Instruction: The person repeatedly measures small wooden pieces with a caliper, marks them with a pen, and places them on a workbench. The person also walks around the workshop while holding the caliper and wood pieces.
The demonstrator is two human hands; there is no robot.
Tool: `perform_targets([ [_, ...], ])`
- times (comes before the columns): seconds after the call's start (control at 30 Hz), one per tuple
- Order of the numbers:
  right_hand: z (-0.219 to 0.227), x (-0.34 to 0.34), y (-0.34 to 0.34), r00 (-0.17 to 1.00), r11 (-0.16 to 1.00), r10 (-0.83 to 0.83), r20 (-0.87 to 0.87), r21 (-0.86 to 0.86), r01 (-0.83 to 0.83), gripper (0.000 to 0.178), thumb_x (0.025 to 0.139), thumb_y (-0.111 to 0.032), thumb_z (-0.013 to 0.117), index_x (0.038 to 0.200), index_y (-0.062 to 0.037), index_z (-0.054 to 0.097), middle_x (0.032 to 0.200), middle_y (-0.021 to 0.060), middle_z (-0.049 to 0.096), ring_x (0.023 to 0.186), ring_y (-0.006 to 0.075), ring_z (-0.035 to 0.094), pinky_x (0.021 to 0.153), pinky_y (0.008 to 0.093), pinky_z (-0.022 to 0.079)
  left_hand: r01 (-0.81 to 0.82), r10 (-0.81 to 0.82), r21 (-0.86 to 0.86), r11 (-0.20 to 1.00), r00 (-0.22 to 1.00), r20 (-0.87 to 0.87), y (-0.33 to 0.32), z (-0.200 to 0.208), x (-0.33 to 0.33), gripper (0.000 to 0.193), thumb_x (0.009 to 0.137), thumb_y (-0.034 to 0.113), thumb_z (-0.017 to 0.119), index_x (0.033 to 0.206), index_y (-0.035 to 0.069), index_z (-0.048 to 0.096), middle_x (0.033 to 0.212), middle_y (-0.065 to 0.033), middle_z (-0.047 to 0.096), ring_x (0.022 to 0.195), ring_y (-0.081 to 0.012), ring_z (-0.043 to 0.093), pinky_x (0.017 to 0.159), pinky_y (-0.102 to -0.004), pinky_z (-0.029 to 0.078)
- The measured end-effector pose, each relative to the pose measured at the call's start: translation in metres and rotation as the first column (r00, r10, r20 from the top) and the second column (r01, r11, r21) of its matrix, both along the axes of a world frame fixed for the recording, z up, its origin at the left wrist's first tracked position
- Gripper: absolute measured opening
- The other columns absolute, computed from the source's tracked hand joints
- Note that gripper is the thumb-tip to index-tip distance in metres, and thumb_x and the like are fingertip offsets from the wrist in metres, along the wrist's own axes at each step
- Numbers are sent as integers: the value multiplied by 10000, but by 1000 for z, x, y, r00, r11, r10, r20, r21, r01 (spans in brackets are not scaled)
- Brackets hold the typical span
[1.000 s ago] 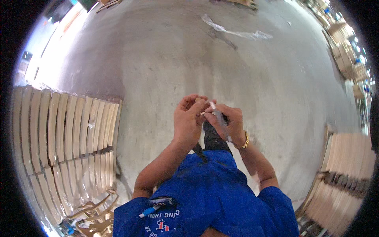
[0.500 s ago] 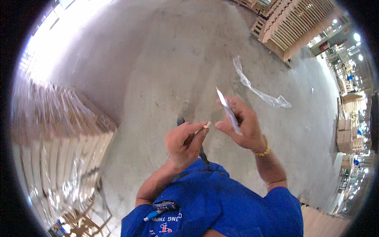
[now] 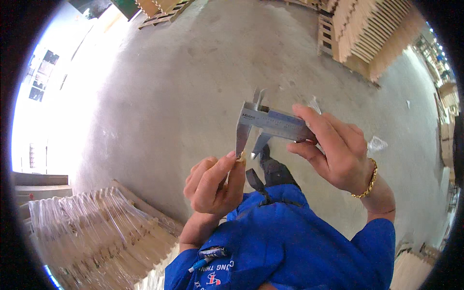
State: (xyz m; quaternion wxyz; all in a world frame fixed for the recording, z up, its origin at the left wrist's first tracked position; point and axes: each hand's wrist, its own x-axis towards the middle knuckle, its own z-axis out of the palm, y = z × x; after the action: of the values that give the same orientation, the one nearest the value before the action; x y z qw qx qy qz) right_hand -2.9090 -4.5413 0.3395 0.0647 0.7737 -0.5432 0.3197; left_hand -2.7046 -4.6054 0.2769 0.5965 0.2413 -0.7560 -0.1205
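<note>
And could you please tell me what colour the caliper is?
The caliper is silver-grey, showing best in the head view.

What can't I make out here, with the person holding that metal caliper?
From the head view:
- Small pale piece: mostly hidden by the fingers of the left hand, so its full shape is unclear.
- Caliper: its far end is hidden by the right hand; its fine scale marks are too small to read.
- Wooden stack at lower right: cut off by the picture's edge.
- Bright area at left: detail washed out by glare.
</note>
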Motion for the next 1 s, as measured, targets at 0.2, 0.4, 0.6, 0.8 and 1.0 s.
perform_targets([
  [0.2, 24, -67, -215, 990, 991, 124, -66, 54, -121, 492, 726, -209, 728, 1107, 39, 540, 775, 98, 612, 586, 191, 601, 508, 298, 476, -112, 115, 53, 992, 991, -67, -184, 6, -65, 180, 679, -83, 690, 833, -31, 613, 507, -60, 497, 404, -98, 421, 379, -215, 306],
  [0.4, 19, -104, -430, 969, 978, 205, -135, 76, -196, 489, 733, -246, 718, 1097, 23, 535, 793, 95, 609, 589, 209, 593, 505, 313, 469, -230, 230, 19, 973, 957, -175, -381, -11, -112, 164, 689, -85, 688, 822, -31, 609, 523, -69, 523, 424, -100, 452, 392, -208, 327],
  [0.6, 29, -141, -635, 969, 987, 160, -190, 65, -150, 479, 737, -255, 710, 1096, 12, 537, 762, 87, 595, 574, 206, 585, 485, 307, 459, -149, 152, 30, 988, 970, -189, -599, -11, -145, 190, 689, -43, 694, 861, -36, 614, 538, -64, 529, 455, -91, 464, 424, -194, 334],
  [0.8, 17, -190, -828, 989, 992, 110, -103, 75, -103, 481, 737, -264, 709, 1097, 6, 539, 713, 74, 577, 564, 201, 582, 474, 304, 453, 341, -143, 482, 807, 905, -401, -800, -7, -186, 397, 797, 172, 660, 1041, -118, 544, 681, -31, 507, 544, -69, 408, 466, -217, 277],
  [1.0, -5, -241, -1043, 985, 987, 159, -61, 34, -157, 456, 744, -256, 713, 1079, 2, 543, 684, 69, 567, 539, 202, 570, 477, 309, 455, 350, -110, 621, 702, 914, -391, -1001, -18, -231, 246, 731, 20, 685, 962, -46, 629, 590, 44, 461, 533, -18, 379, 468, -176, 270],
])
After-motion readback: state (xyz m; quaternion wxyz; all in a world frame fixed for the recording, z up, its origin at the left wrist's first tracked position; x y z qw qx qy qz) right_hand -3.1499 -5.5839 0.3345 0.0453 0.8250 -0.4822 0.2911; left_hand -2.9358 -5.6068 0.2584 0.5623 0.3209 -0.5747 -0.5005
